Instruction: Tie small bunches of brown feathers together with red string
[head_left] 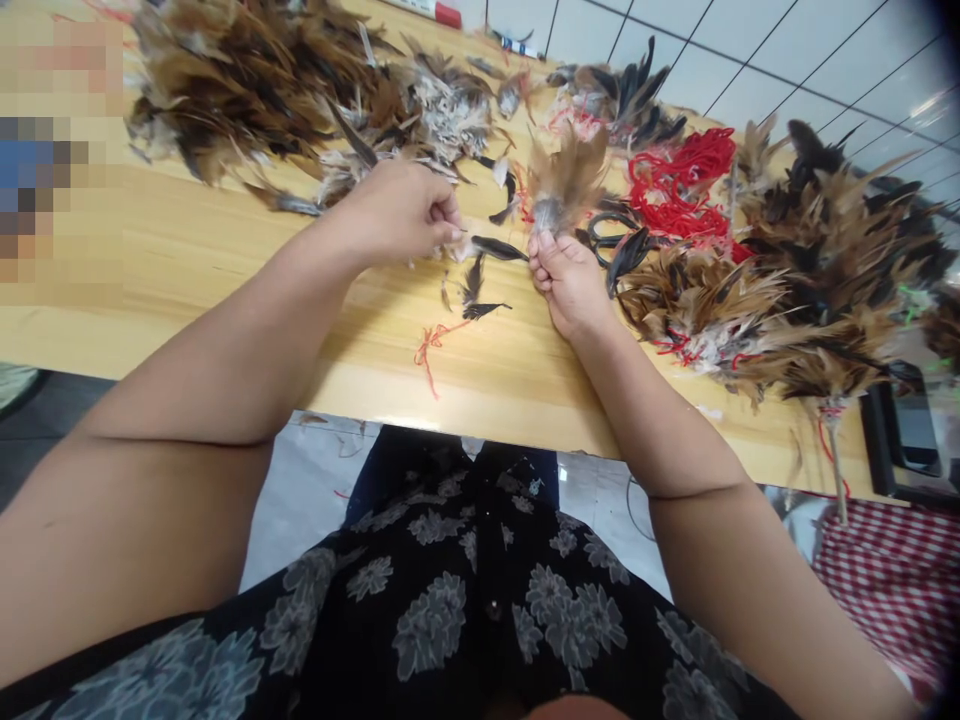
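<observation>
My right hand [566,280] is closed around the base of a small bundle of brown feathers [566,175], which stands upright above the fist. My left hand [401,210] is pinched shut at the edge of the loose feather pile [247,80]; what its fingertips hold is too small to name. A single dark feather [499,248] lies on the wooden table [225,270] between the two hands. More small dark feathers [476,295] and a scrap of red thread [431,350] lie just in front of them.
Black scissors [611,235] and a tangle of red string [686,185] sit right of my right hand. Finished feather bunches [750,310] with red bindings fill the table's right side. A red checked cloth [892,580] is below the table at right. White tiled floor lies beyond.
</observation>
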